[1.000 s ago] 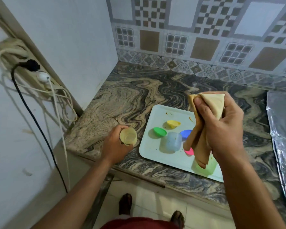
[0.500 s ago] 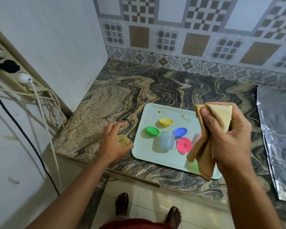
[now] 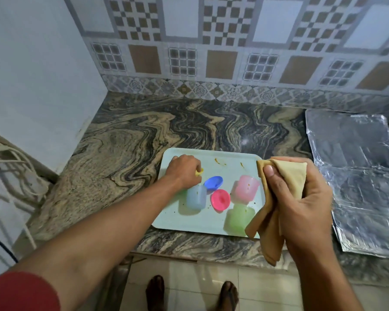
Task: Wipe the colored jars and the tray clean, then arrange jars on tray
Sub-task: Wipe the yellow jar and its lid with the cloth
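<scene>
one hand, the left hand [image 3: 183,170], has moved from the counter to pinch the yellow lid [image 3: 199,172] mid-frame, so wiping continues while the right hand [image 3: 301,205] stays clenched on the cloth [image 3: 285,176].

The left hand [image 3: 184,171] reaches to mid-frame with fingers curled downward, while the right hand [image 3: 301,198], lower right, clenches raised with its thumb up.
</scene>
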`<state>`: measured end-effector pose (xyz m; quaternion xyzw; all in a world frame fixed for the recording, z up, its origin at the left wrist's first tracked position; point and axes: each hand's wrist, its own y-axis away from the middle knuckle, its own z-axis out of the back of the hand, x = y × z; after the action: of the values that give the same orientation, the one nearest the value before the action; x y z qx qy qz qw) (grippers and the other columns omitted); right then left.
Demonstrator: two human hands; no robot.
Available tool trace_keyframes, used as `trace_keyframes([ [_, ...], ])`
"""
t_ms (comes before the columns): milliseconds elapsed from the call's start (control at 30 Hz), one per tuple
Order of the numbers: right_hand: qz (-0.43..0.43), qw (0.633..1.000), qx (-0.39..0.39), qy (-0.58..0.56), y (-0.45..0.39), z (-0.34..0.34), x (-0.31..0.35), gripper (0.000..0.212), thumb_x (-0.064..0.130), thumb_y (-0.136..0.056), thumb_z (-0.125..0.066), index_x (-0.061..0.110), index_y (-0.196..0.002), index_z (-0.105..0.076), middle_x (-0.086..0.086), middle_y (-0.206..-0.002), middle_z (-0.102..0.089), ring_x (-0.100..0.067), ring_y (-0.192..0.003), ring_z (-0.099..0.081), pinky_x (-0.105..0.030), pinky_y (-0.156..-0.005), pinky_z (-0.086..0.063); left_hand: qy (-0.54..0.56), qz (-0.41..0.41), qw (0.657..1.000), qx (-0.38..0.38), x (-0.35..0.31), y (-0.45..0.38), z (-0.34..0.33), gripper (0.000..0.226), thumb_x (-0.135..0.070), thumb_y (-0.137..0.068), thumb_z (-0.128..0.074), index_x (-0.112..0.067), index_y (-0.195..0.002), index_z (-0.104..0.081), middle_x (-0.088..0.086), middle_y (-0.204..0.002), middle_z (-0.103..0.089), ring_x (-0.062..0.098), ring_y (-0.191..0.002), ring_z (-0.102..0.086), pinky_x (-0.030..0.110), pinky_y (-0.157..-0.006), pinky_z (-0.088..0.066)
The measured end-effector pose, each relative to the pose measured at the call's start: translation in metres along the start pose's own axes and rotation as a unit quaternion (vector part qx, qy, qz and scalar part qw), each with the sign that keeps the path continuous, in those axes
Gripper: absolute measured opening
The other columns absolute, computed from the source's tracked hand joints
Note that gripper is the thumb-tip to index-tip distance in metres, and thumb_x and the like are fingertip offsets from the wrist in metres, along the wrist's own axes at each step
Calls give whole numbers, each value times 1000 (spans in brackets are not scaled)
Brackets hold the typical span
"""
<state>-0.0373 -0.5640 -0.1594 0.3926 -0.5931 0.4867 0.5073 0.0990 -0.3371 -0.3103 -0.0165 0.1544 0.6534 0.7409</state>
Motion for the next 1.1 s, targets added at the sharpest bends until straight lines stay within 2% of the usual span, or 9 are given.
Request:
trace_keyframes([
  [133,-8,1000,-17,5,4,10,-2,22,26,-87,-75,11,-102,-69,-8,-88,-72,-10,-77,-64,-24,-68,-54,26,37,999,-15,7,-5,-2,13,-23,-88,-70,-25,-98,-77,0,-106,-78,27,-106,-69,34,-87,-48],
  [233,-6,1000,-20,12,6,12,-3,20,24,-89,-76,10,-101,-69,-14,-90,-72,-12,-77,-64,-27,-69,-53,230,94,967,-59,9,-3,14,2,-19,-89,-77,-20,-90,-77,1,-83,-76,20,-79,-73,23,-65,-50],
  [300,-7,1000,-29,4,5,10,-6,15,19,-92,-78,12,-101,-69,-10,-89,-72,-11,-77,-64,-27,-68,-53,441,124,887,-54,3,9,38,7,-9,-93,-75,-14,-88,-74,3,-78,-74,9,-66,-69,20,-65,-46],
  [367,1,998,-54,-6,3,5,-5,13,19,-90,-77,18,-100,-68,3,-85,-70,-7,-75,-62,-21,-67,-52,618,130,775,-20,-7,32,64,12,-6,-98,-68,-16,-90,-70,-2,-74,-75,1,-63,-71,23,-70,-46],
  [467,33,998,-58,-12,0,-5,1,12,12,-90,-69,18,-99,-63,16,-76,-66,1,-67,-58,-14,-63,-48,765,121,632,18,-18,72,97,10,-9,-99,-62,-16,-96,-66,-2,-80,-78,6,-71,-74,23,-75,-48],
  [600,90,995,-31,5,2,-25,14,20,0,-93,-75,13,-101,-63,19,-77,-68,3,-65,-60,-12,-62,-48,837,100,537,18,-36,120,124,16,-19,-84,-67,-17,-100,-68,2,-88,-77,11,-77,-72,25,-76,-50],
  [800,191,977,-48,85,13,-53,31,21,31,-87,-79,29,-99,-61,18,-87,-71,-8,-71,-68,-25,-63,-53,838,47,544,-7,-60,164,140,23,-20,-88,-69,-13,-109,-67,4,-91,-75,11,-78,-69,28,-83,-48],
  [933,231,963,-67,125,13,-63,37,24,28,-87,-81,25,-94,-58,21,-82,-69,0,-63,-64,-15,-58,-49,817,2,576,-34,-66,177,142,16,-23,-89,-69,-14,-102,-70,3,-87,-73,9,-77,-66,22,-78,-52],
  [1100,265,951,-76,142,11,-66,41,32,28,-87,-85,25,-88,-54,23,-77,-64,8,-60,-59,-8,-58,-43,763,-38,643,-50,-61,188,146,10,-22,-95,-67,-13,-101,-68,5,-82,-64,13,-78,-52,29,-76,-41],
])
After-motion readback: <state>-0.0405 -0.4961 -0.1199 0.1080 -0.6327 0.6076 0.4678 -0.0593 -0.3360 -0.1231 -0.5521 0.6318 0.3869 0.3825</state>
